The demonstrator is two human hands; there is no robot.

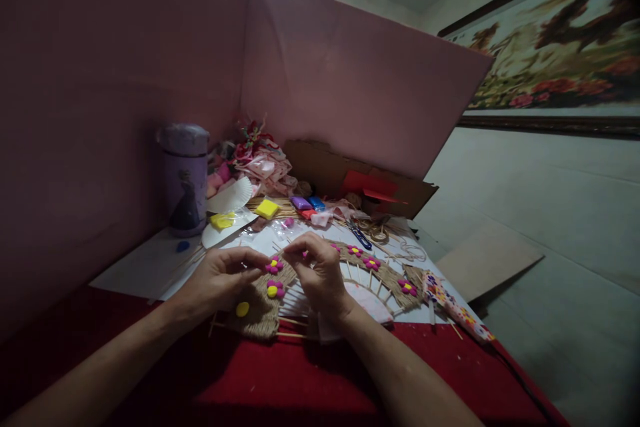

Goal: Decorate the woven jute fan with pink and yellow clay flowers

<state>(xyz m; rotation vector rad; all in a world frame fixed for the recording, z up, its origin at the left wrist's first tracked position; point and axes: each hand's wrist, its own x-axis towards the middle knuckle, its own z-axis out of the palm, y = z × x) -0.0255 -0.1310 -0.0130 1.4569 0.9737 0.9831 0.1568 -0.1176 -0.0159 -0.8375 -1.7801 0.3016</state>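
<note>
Both my hands are raised just above a fan-shaped craft piece with a woven twine band (255,329) on thin wooden sticks. My left hand (223,277) has thumb and fingertips drawn together in a pinch near a magenta flower (275,264) with a yellow centre. Thumb and forefinger of my right hand (320,275) are also pinched, over the middle of the band. Whatever is between the fingertips of either hand is too small to make out. A yellow dot (243,309) sits on the band below my left hand. More magenta flowers (372,263) curve away to the right.
Behind the fan lie a yellow clay pack (267,208), a purple pack (301,203) and blue-handled scissors (360,235). A purple canister (185,180) stands at left by the pink panel (340,73). A flower-patterned glue gun (457,303) lies at right on the red cloth (300,387).
</note>
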